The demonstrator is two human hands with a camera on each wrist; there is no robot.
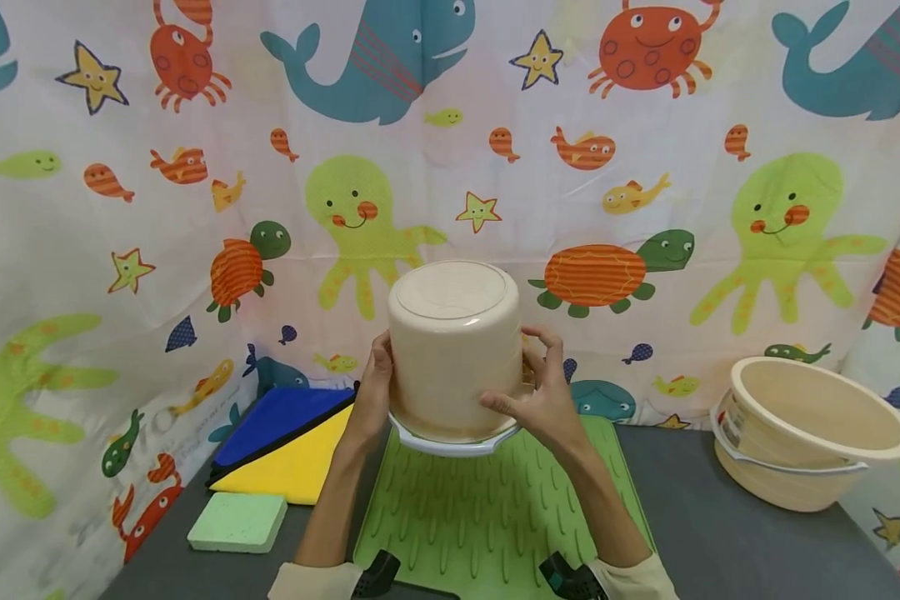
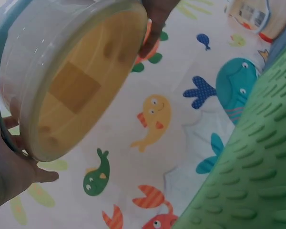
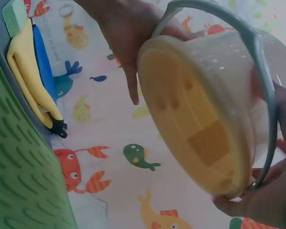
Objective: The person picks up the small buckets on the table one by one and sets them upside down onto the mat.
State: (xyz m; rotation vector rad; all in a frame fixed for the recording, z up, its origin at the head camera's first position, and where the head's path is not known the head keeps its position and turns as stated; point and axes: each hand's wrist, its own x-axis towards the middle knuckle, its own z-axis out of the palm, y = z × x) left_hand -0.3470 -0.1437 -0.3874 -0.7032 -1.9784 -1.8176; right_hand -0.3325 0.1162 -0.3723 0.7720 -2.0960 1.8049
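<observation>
Both hands [image 1: 543, 400] grip upturned cream bucket [image 1: 453, 350] by sides — held above green mat [image 1: 487, 517] — second bucket [image 1: 776, 483] at right.

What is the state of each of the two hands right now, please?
Left hand: closed, holding one side of the upside-down bucket.
Right hand: closed, holding the opposite side of the same bucket.
</observation>
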